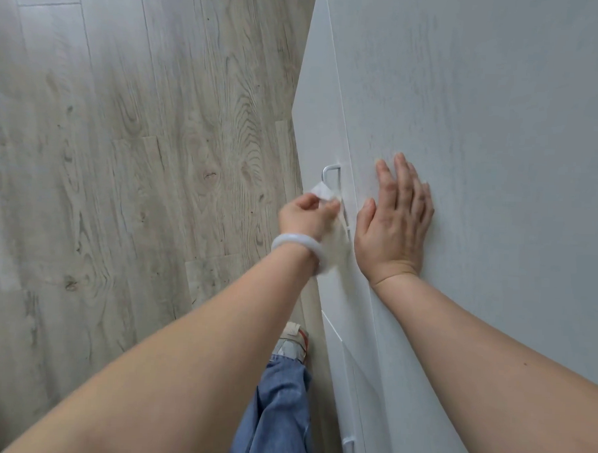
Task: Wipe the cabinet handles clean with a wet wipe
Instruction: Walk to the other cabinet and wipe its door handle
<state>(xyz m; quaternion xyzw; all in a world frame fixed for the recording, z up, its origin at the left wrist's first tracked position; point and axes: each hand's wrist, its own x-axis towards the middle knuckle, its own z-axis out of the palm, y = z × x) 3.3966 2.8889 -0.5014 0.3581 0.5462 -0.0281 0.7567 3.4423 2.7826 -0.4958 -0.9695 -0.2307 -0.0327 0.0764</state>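
Note:
A slim white bar handle [330,174] is fixed to the edge of a pale grey cabinet door [484,107]. My left hand [305,216] pinches a white wet wipe [323,193] wrapped around the middle of that handle; a loose end of the wipe hangs blurred below my wrist, which wears a pale bangle. My right hand [395,223] lies flat on the door just right of the handle, fingers spread and holding nothing. The handle's lower part is hidden by the wipe and my left hand.
Light wood-grain floor [122,150] fills the left. My leg in blue jeans [282,414] and a shoe [294,339] stand close to the cabinet base. A second white handle [348,451] shows on a lower door at the bottom.

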